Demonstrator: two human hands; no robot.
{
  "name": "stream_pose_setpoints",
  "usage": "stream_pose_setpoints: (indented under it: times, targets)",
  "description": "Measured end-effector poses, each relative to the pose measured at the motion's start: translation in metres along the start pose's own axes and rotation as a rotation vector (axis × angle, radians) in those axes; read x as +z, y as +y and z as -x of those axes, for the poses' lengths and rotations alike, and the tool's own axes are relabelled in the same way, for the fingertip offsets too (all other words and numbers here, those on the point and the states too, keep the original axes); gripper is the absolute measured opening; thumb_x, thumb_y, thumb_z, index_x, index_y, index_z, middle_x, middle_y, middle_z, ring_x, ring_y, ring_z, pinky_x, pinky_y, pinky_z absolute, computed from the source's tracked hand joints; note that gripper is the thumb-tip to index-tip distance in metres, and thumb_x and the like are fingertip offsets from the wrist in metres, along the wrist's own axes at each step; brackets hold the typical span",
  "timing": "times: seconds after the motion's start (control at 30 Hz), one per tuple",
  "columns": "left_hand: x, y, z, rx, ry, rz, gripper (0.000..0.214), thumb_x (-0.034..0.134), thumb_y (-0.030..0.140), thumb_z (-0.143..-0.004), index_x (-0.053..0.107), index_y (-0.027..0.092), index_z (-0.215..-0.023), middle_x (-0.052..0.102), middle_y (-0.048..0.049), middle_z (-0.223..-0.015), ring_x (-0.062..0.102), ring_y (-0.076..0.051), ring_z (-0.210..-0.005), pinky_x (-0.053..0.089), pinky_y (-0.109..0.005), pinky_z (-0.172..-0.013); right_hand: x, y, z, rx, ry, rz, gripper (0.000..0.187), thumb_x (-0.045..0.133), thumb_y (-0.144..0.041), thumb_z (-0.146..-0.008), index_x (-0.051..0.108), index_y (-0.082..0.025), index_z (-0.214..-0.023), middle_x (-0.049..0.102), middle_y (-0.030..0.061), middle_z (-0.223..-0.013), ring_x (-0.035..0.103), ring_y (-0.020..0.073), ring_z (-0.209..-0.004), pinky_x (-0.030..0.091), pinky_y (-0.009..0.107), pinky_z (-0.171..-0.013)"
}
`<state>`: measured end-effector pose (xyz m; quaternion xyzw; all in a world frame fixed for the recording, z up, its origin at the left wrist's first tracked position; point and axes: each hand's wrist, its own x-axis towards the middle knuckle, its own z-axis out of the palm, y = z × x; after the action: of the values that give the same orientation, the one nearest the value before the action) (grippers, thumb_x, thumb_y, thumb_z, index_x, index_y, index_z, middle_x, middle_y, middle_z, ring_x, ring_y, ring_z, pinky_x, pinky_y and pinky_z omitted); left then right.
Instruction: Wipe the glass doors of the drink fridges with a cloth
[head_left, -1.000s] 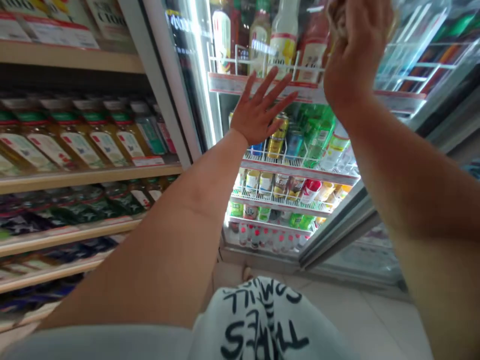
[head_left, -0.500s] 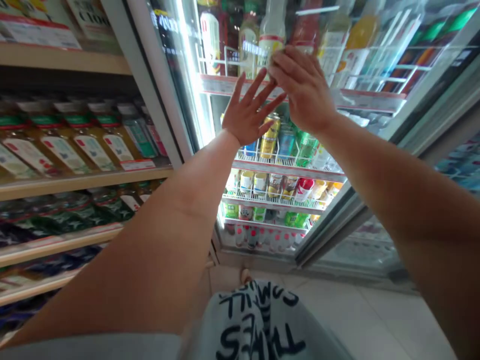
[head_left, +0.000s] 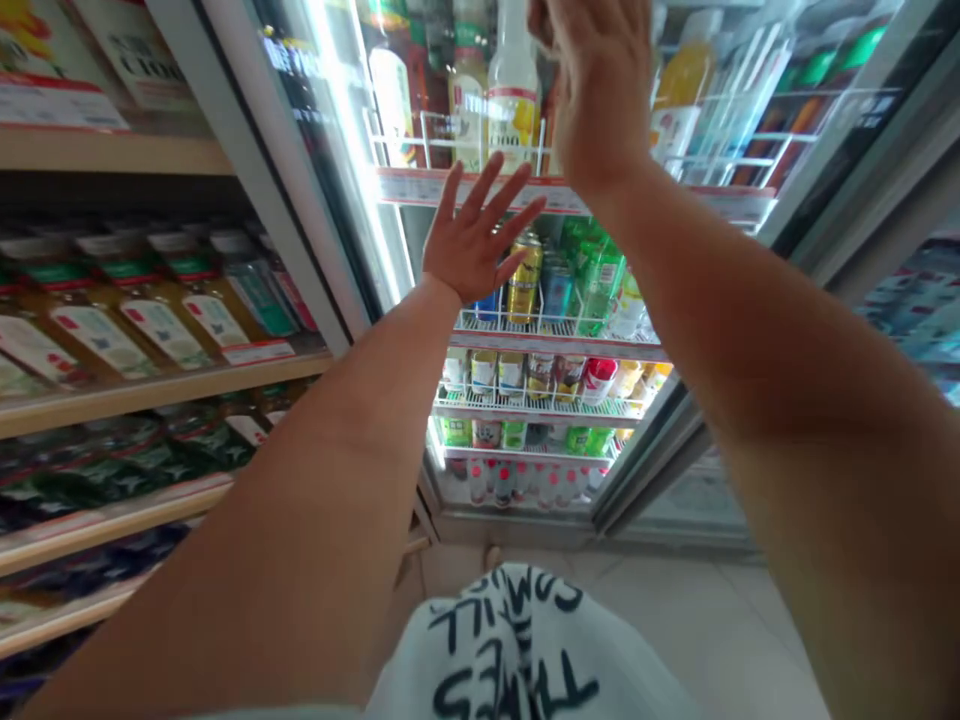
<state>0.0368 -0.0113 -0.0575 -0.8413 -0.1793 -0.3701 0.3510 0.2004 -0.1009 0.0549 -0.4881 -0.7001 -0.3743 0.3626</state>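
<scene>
My left hand (head_left: 480,235) is raised with its fingers spread, holding nothing. Its fingertips come up to the price strip (head_left: 480,188) of the top cooler shelf, and I cannot tell if they touch it. Higher up, my right hand (head_left: 604,100) reaches in front of the bottles on that shelf. The top edge of the view cuts off its fingers, so whatever they hold is hidden. Left of it stand a clear bottle with a yellow-and-white label (head_left: 514,110) and a green-capped bottle (head_left: 469,100). An orange drink bottle (head_left: 682,75) is to its right.
Lower cooler shelves carry a gold can (head_left: 523,280), green bottles (head_left: 600,280) and several cups and small bottles. A wooden shelf (head_left: 165,385) with bottled drinks stands on the left. The cooler's metal door frame (head_left: 652,450) runs along the right. Tiled floor (head_left: 675,620) lies below.
My right hand has moved up, away from my left hand, and its fingers now reach the top edge. My left hand sits slightly lower, still spread. The camera view has shifted a little.
</scene>
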Motion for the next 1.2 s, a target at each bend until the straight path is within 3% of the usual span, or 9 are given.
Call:
stream_pose_setpoints:
  times: [0.17, 0.3, 0.37, 0.5, 0.67, 0.8, 0.87, 1.03, 1.2]
  targets:
    - [0.01, -0.006, -0.001, 0.006, 0.071, -0.001, 0.061, 0.04, 0.057, -0.106, 0.029, 0.036, -0.163, 0.009, 0.0113, -0.17, -0.02, -0.015, -0.154, -0.029, -0.044, -0.123, 0.002, 0.008, 0.008, -0.338, -0.199, 0.103, 0.044, 0.034, -0.034, -0.114, 0.041, -0.029, -0.157, 0.038, -0.0088, -0.165, 0.029, 0.0185, -0.155, 0.021, 0.042, -0.132]
    - [0.004, -0.004, 0.0, 0.008, 0.053, 0.061, 0.062, 0.039, 0.055, -0.107, 0.027, 0.038, -0.165, 0.008, 0.0084, -0.17, -0.01, -0.02, -0.156, -0.02, -0.047, -0.128, -0.001, 0.039, 0.025, -0.07, 0.132, 0.133, 0.045, 0.037, -0.025, -0.112, 0.046, -0.018, -0.155, 0.044, 0.0004, -0.162, 0.034, 0.0228, -0.153, 0.026, 0.044, -0.129]
    - [0.002, -0.003, 0.0, 0.0, 0.054, 0.068, 0.061, 0.037, 0.055, -0.106, 0.028, 0.039, -0.165, 0.01, 0.0093, -0.17, -0.006, -0.022, -0.157, -0.02, -0.047, -0.128, 0.001, 0.051, 0.042, -0.06, 0.175, 0.114, 0.046, 0.035, -0.021, -0.11, 0.046, -0.017, -0.155, 0.044, 0.0035, -0.163, 0.032, 0.0239, -0.154, 0.026, 0.046, -0.128]
    - [0.004, -0.002, -0.001, 0.003, 0.095, 0.025, 0.059, 0.027, 0.058, -0.107, 0.031, 0.037, -0.163, 0.016, 0.0157, -0.168, -0.017, -0.017, -0.154, -0.027, -0.039, -0.125, 0.006, 0.069, 0.074, -0.361, -0.063, 0.025, 0.046, 0.032, -0.028, -0.11, 0.049, -0.034, -0.152, 0.049, -0.0071, -0.159, 0.038, 0.0197, -0.151, 0.03, 0.049, -0.127]
    - [0.004, -0.001, -0.003, 0.004, 0.083, 0.029, 0.059, 0.024, 0.057, -0.107, 0.032, 0.036, -0.162, 0.019, 0.0182, -0.166, -0.027, -0.01, -0.151, -0.031, -0.035, -0.123, 0.013, 0.083, 0.095, -0.072, 0.256, -0.023, 0.054, 0.016, -0.039, -0.11, 0.039, -0.039, -0.159, 0.043, -0.0078, -0.162, 0.03, 0.0244, -0.155, 0.024, 0.052, -0.129]
    - [0.002, -0.001, -0.001, -0.008, 0.07, 0.086, 0.059, 0.03, 0.056, -0.107, 0.032, 0.036, -0.163, 0.015, 0.0141, -0.168, -0.013, -0.017, -0.156, -0.023, -0.041, -0.128, 0.024, 0.07, 0.123, -0.316, -0.077, -0.028, 0.057, 0.021, -0.027, -0.109, 0.029, -0.043, -0.163, 0.048, -0.0065, -0.159, 0.039, 0.0209, -0.152, 0.033, 0.053, -0.126]
    - [0.002, -0.002, 0.0, -0.003, 0.082, 0.093, 0.059, 0.035, 0.054, -0.107, 0.031, 0.037, -0.163, 0.012, 0.0129, -0.169, -0.004, -0.021, -0.158, -0.018, -0.045, -0.129, 0.023, 0.069, 0.127, -0.357, -0.131, -0.019, 0.056, 0.026, -0.025, -0.108, 0.033, -0.046, -0.16, 0.05, -0.0083, -0.157, 0.042, 0.0187, -0.149, 0.035, 0.049, -0.126]
    - [0.006, -0.004, 0.0, 0.022, 0.094, 0.09, 0.06, 0.043, 0.047, -0.106, 0.03, 0.035, -0.163, 0.008, 0.0126, -0.17, -0.004, -0.024, -0.158, -0.019, -0.051, -0.129, 0.023, 0.072, 0.122, -0.02, 0.21, 0.0, 0.055, 0.025, -0.026, -0.109, 0.035, -0.037, -0.162, 0.043, 0.0001, -0.162, 0.025, 0.0267, -0.157, 0.024, 0.061, -0.128]
    - [0.006, -0.005, 0.0, 0.022, 0.054, 0.059, 0.065, 0.048, 0.052, -0.106, 0.025, 0.037, -0.165, 0.002, 0.0091, -0.17, -0.003, -0.026, -0.158, -0.017, -0.055, -0.129, 0.034, 0.052, 0.146, -0.366, -0.237, -0.077, 0.06, 0.03, -0.02, -0.107, 0.033, -0.047, -0.16, 0.051, -0.0076, -0.157, 0.04, 0.019, -0.151, 0.034, 0.053, -0.126]
